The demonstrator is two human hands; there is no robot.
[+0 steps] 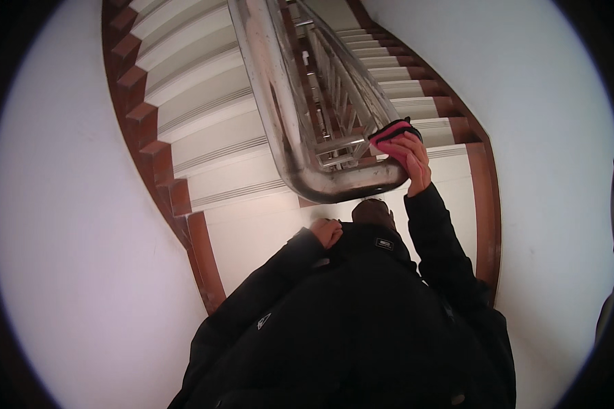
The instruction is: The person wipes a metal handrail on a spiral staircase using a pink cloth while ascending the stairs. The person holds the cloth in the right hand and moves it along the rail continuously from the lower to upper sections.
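A shiny metal stair handrail (353,180) bends in a U before me, with dark marks along its tube. My right hand (414,158) presses a pink cloth with a black edge (393,134) onto the handrail's right-hand bend. The cloth wraps partly over the tube there, and the palm side of the hand is hidden. My left hand (328,232) hangs in front of my black jacket, apart from the rail, its fingers curled. Nothing shows in it, though its inner side is out of sight.
Pale steps (210,122) with red-brown edging run along the left, and a second flight (389,74) runs along the right. Metal balusters (337,97) line the narrow stairwell gap between them. White walls (71,179) stand on both sides. Below me is a pale landing (250,230).
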